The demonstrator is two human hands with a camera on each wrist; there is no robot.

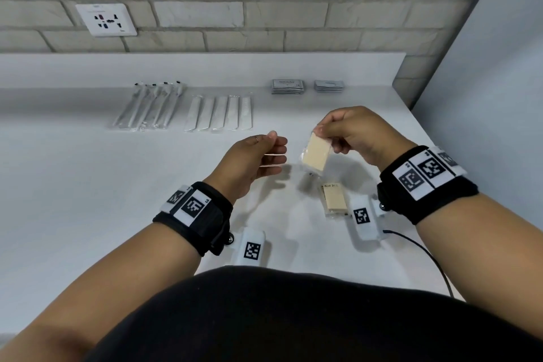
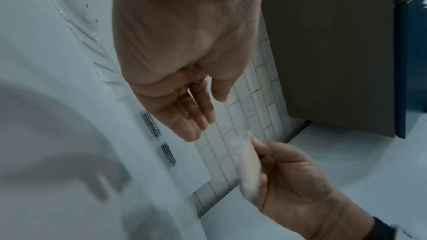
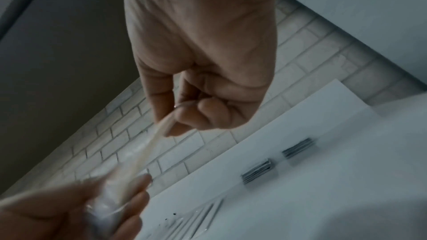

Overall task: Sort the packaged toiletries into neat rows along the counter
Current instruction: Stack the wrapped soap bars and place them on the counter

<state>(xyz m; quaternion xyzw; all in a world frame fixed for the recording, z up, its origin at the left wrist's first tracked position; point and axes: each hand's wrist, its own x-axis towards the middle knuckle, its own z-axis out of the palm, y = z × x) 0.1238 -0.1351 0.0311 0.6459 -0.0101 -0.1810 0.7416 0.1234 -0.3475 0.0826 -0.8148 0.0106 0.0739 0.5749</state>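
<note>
A cream soap bar in a clear wrapper (image 1: 316, 153) hangs above the white counter (image 1: 88, 185), and my right hand (image 1: 318, 131) pinches its top edge between thumb and fingers. My left hand (image 1: 279, 153) is open just left of it, fingers straight and pointing at the packet, with a small gap in the head view. The right wrist view shows the pinch of my right hand (image 3: 169, 125) on the packet (image 3: 138, 161), whose lower end overlaps my left hand (image 3: 80, 207). A second wrapped soap bar (image 1: 335, 200) lies flat on the counter near my right wrist.
At the back lie a row of wrapped toothbrushes (image 1: 150, 106), a row of white packets (image 1: 219, 113) and two stacks of grey sachets (image 1: 287, 86) (image 1: 329, 86). A wall socket (image 1: 106, 20) sits in the brick wall. A black cable (image 1: 423, 250) trails by the counter's right edge.
</note>
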